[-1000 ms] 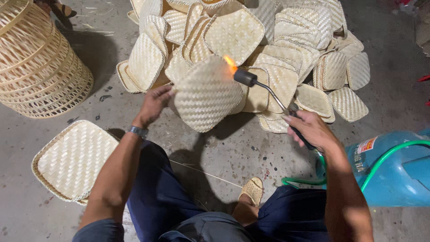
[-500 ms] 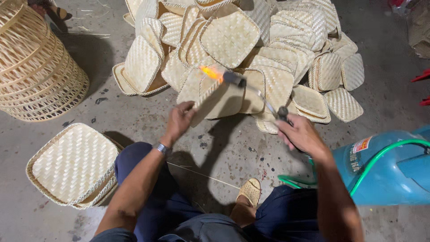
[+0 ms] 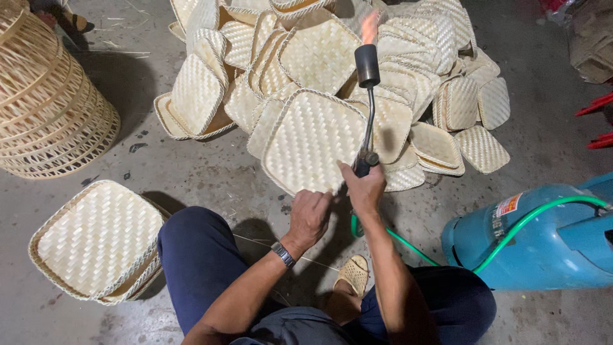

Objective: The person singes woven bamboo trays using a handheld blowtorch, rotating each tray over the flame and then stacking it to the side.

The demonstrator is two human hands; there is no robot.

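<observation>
My left hand (image 3: 310,216) grips the near edge of a square woven bamboo tray (image 3: 311,140), holding it up with its woven face toward me. My right hand (image 3: 364,186) is closed around the handle of a gas torch (image 3: 368,96). The torch points up and away from me, and an orange flame (image 3: 370,25) burns at its black nozzle, just right of the tray's upper corner. A wristwatch (image 3: 283,254) sits on my left wrist.
A heap of similar woven trays (image 3: 408,76) lies on the concrete floor ahead. Stacked trays (image 3: 96,239) rest by my left knee. A tall open-weave basket (image 3: 45,108) stands at far left. A blue gas cylinder (image 3: 530,239) with a green hose (image 3: 511,233) lies at right.
The torch has swung from lying across the tray to pointing upward at its right. The tray has turned to face me, and my left hand has shifted to its near edge.
</observation>
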